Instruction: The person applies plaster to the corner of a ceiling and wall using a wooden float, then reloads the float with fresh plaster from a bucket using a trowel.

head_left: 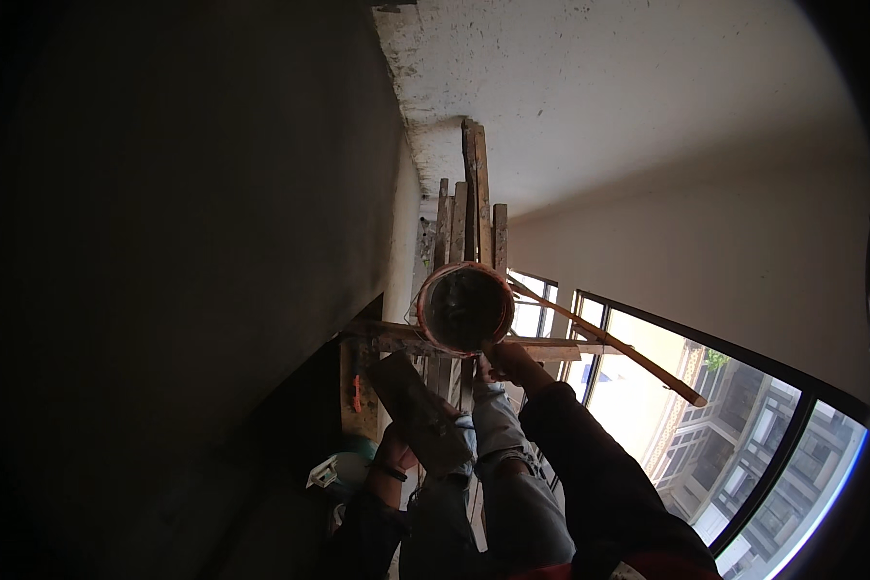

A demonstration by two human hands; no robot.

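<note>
My left hand (394,450) is closed under a flat, rectangular plastering float (418,411), its broad grey face turned up. The hand covers the float's underside. Just beyond it, a reddish round bucket (507,295) with dark grey wet mix inside rests on the wooden planks. My right hand (514,362) is closed at the bucket's near right rim. Shadow hides whether its fingers grip the rim or a tool's handle.
Narrow scaffold planks (483,193) run ahead, with a crosspiece (551,350) under the bucket. A dark wall (193,242) stands close on the left. A wooden pole (648,367) slants before the window (744,416) at right. Below left is a greenish container (350,469).
</note>
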